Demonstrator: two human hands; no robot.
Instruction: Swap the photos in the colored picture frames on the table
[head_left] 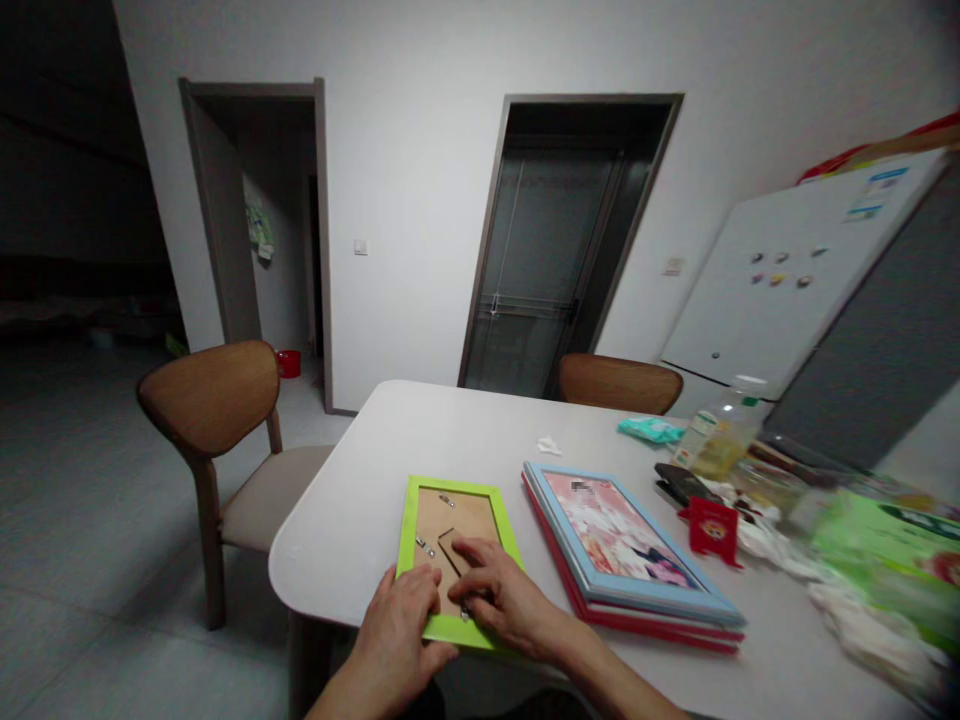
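Note:
A green picture frame (409, 540) lies back side up at the table's near edge, showing a brown backing board (431, 520) with small metal clips. My left hand (401, 615) rests over its lower left corner, the fingers close together on the frame and the thumb at the near edge. My right hand (499, 595) lies over the lower right part, its fingers bent against the board near a metal clip (465, 612); whether they pinch anything is hidden. To the right is a stack of frames, a light blue frame (592, 575) with a pink picture on top.
On the white table (337, 520), a bottle (724, 435), a dark object, a red packet (713, 530) and a green package (889, 560) stand or lie at the right. Behind are a teal packet (651, 430) and crumpled tissue (549, 446). Wooden chairs stand left (217, 400) and behind (621, 383).

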